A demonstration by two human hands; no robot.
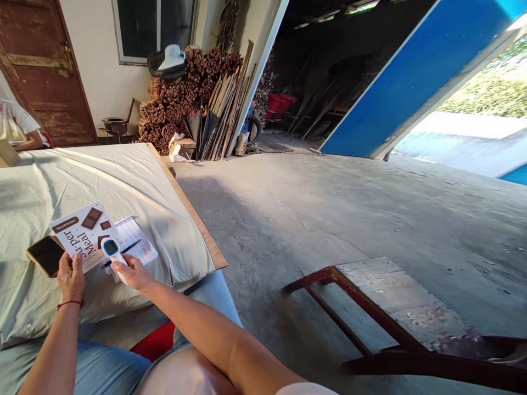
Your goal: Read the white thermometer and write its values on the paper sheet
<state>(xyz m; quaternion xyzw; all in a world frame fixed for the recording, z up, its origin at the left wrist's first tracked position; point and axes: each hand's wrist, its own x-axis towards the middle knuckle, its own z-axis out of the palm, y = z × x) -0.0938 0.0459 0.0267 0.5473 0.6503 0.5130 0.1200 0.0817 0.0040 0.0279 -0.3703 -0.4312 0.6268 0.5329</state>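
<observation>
My left hand (71, 278), with a red cord at the wrist, grips the lower edge of a flat white Su-per Meal package (84, 227) printed with chocolate pieces. Whether it is a box or a pouch I cannot tell. In my right hand (135, 273) is a white and blue infrared thermometer (110, 247), its small screen facing up, overlapping the package's right side. A smartphone (44, 255) with a dark screen lies by my left fingers. Partly under the package and thermometer lies a printed sheet (142, 249), with a dark pen (130, 245) across it.
A pale cloth (123, 175) covers the table, whose wooden edge (189, 214) shows on the right. Another person's arm (31, 140) rests at the far left beside a cardboard box (7, 153). A worn wooden bench (395, 296) stands right; stacked firewood (181, 90) lines the wall.
</observation>
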